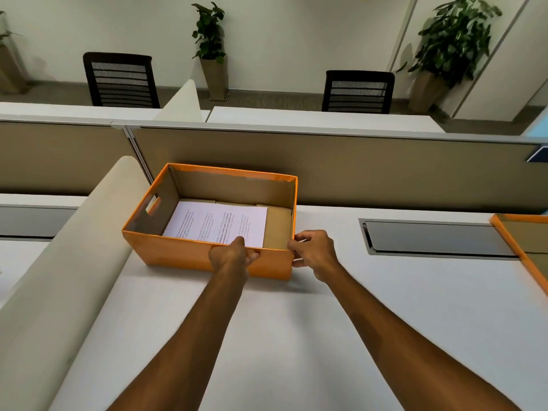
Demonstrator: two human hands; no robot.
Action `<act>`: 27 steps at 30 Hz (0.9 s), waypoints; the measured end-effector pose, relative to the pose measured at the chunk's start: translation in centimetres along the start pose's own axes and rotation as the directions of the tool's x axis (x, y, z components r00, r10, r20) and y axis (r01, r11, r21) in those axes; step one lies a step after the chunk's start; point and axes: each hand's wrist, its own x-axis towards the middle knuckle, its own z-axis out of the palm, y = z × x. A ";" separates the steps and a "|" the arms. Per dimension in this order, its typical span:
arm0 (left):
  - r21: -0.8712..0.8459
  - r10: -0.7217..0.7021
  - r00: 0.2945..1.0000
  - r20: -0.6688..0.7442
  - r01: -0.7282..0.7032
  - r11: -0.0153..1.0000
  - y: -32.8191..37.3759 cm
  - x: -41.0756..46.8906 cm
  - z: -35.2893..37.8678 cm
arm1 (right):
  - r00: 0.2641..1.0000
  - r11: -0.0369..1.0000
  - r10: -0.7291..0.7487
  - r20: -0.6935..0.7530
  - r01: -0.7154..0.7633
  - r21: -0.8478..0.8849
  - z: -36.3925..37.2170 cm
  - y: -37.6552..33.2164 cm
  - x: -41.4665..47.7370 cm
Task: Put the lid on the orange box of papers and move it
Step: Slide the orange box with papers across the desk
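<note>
An open orange box [175, 253] stands on the white desk against the back partition, with printed white papers [216, 223] lying flat inside. My left hand [232, 255] grips the box's near wall, fingers curled over the rim. My right hand [314, 252] holds the box's near right corner. The orange lid [522, 241] lies upside down at the desk's far right edge, partly out of view.
A beige rounded divider [74, 250] runs along the left of the desk [296, 336]. A grey cable hatch [436, 238] is set into the desk to the right of the box. A tan partition [355, 167] stands behind. Beyond it are chairs and potted plants.
</note>
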 end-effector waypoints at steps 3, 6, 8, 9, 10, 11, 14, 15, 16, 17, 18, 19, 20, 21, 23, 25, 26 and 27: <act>0.031 0.045 0.999 0.020 -0.046 0.998 0.1 -0.9 -1.2 | 0.999 0.996 0.024 0.037 -0.027 0.081 -0.5 0.7 -1.7; 0.031 0.101 0.994 0.033 -0.102 0.994 0.0 -2.0 -2.5 | 0.993 0.988 0.018 0.121 -0.036 0.148 -1.3 1.3 -3.7; 0.073 0.126 0.991 0.034 -0.128 0.989 0.0 -3.0 -3.4 | 0.983 0.984 0.013 0.184 -0.044 0.170 -2.0 1.7 -4.7; 0.101 0.136 0.990 0.038 -0.139 0.985 0.0 -3.5 -3.8 | 0.978 0.980 0.018 0.207 -0.058 0.189 -2.4 1.9 -5.2; 0.127 0.145 0.988 0.046 -0.150 0.981 -0.1 -3.9 -4.3 | 0.975 0.975 0.026 0.220 -0.073 0.212 -2.9 2.1 -5.5; 0.147 0.153 0.986 0.060 -0.161 0.976 -0.1 -4.4 -4.8 | 0.975 0.968 0.031 0.220 -0.083 0.235 -3.4 2.2 -5.7; 0.213 0.168 0.980 0.108 -0.188 0.959 -0.1 -5.5 -6.1 | 0.991 0.954 0.020 0.130 -0.058 0.294 -5.4 2.3 -5.7; 0.241 0.169 0.978 0.123 -0.195 0.951 -0.2 -6.0 -6.4 | 0.997 0.950 0.013 0.081 -0.038 0.309 -6.2 2.3 -5.6; 0.273 0.175 0.975 0.134 -0.206 0.940 -0.3 -6.5 -6.7 | 0.999 0.948 0.007 0.034 -0.018 0.318 -7.0 2.4 -5.4; 0.308 0.184 0.973 0.140 -0.220 0.925 -0.4 -7.0 -6.9 | 1.000 0.948 0.004 -0.006 -0.002 0.318 -7.7 2.4 -5.2; 0.342 0.196 0.970 0.143 -0.234 0.910 -0.7 -7.6 -7.1 | 0.999 0.954 0.003 -0.043 0.010 0.301 -8.5 2.4 -5.0; 0.367 0.202 0.968 0.146 -0.243 0.898 -0.9 -8.2 -7.2 | 0.997 0.965 -0.001 -0.081 0.022 0.261 -9.1 2.5 -4.8; 0.387 0.205 0.967 0.153 -0.250 0.888 -1.2 -8.7 -7.3 | 0.992 0.978 -0.011 -0.124 0.037 0.205 -9.8 2.7 -4.7; 0.400 0.203 0.965 0.163 -0.253 0.881 -1.4 -9.1 -7.4 | 0.985 0.988 -0.027 -0.168 0.052 0.148 -10.3 2.9 -4.6; 0.417 0.186 0.966 0.179 -0.246 0.875 -1.8 -9.9 -7.6 | 0.972 0.995 -0.059 -0.229 0.075 0.060 -11.4 3.7 -4.6; 0.441 0.176 0.965 0.194 -0.246 0.863 -2.2 -10.6 -7.8 | 0.967 0.997 -0.081 -0.243 0.077 -0.027 -12.6 4.6 -4.8; 0.450 0.174 0.964 0.203 -0.249 0.857 -2.4 -11.0 -7.9 | 0.967 0.995 -0.088 -0.240 0.076 -0.061 -13.2 5.1 -5.0; 0.459 0.171 0.962 0.214 -0.254 0.851 -2.5 -11.4 -8.0 | 0.969 0.994 -0.090 -0.231 0.072 -0.084 -13.7 5.5 -5.3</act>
